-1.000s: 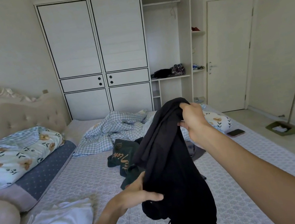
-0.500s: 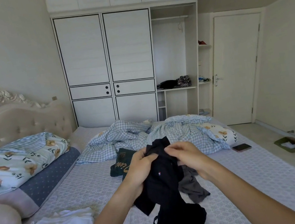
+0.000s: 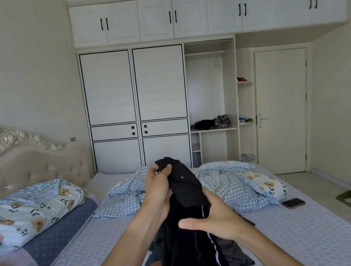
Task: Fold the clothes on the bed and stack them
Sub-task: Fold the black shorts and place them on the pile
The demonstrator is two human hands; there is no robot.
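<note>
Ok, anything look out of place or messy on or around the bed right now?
A phone lies loose on the bed near its right edge, where a shaken garment could knock it off. The checked duvet is rumpled, not spread. Both hands hold the black garment bunched; nothing looks damaged.

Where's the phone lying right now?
In the head view the phone lies flat on the bed, near its right edge, just beyond the crumpled blue checked blanket and right of both hands.
</note>
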